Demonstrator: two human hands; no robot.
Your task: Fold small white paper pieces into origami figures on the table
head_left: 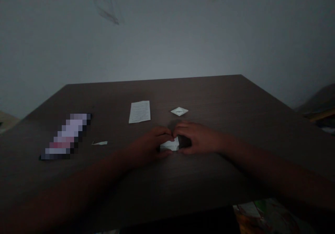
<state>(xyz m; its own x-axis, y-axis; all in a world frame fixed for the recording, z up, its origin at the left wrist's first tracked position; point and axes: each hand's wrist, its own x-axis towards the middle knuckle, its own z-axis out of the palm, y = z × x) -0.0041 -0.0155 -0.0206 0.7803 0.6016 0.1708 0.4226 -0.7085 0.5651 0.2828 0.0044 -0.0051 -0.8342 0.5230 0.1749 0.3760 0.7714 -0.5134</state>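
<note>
On the worktop (220, 94), near the middle, lies a small piece of paper (170, 145) with print on it. The left hand (150, 143) has its grip closed on the paper's left side, between thumb and fingers. The right hand (201, 137) curls at the right side, fingertips at the far edge; whether its grip pinches, I cannot tell. Beyond sit a folded paper diamond (179, 111) and, farther left, a printed sheet (140, 112). A paper scrap (100, 143) and a phone (66, 134) lie left.
</note>
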